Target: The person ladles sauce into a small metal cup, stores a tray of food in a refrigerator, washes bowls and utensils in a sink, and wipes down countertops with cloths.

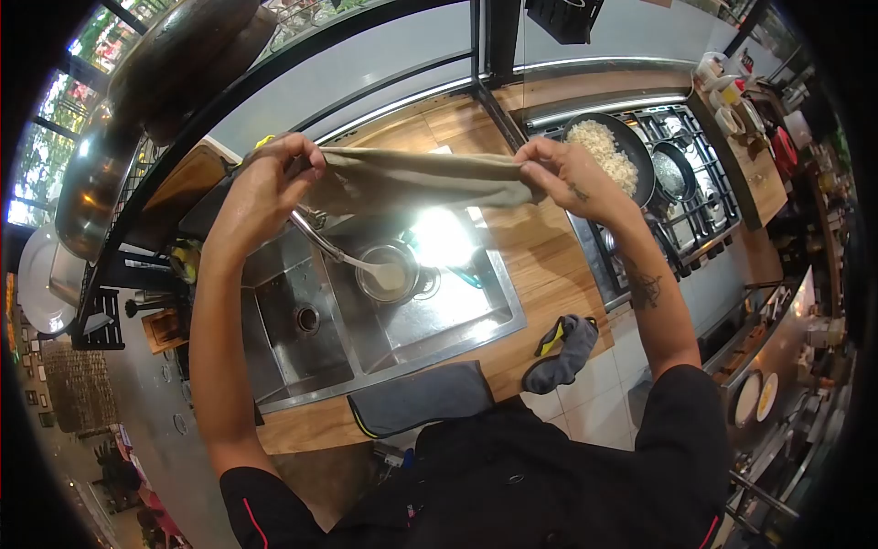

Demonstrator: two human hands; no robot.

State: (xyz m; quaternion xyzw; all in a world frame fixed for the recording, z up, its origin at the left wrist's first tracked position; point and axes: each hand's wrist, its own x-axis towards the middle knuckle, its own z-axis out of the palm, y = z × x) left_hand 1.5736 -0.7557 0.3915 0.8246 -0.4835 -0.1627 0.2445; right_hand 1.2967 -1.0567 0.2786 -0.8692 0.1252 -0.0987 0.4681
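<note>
A greenish-beige cloth (421, 178) is stretched between my two hands, above the far side of the sink. My left hand (274, 183) pinches its left end, fingers closed. At the other end, my right hand (567, 178) grips the cloth between thumb and fingers. Below the cloth is a double steel sink (384, 366). A glass bowl (407, 284) sits in the right basin, with a pale spoon-like utensil (380, 272) over it. The faucet is partly hidden behind the cloth and my left hand.
Right of the sink, a pan (637, 151) of rice-like food and a smaller pan (675, 172) stand on the gas stove (709, 197). A grey cloth (421, 400) lies on the front counter edge, a crumpled one (562, 357) nearby. A rack (110, 265) with pots rises at left.
</note>
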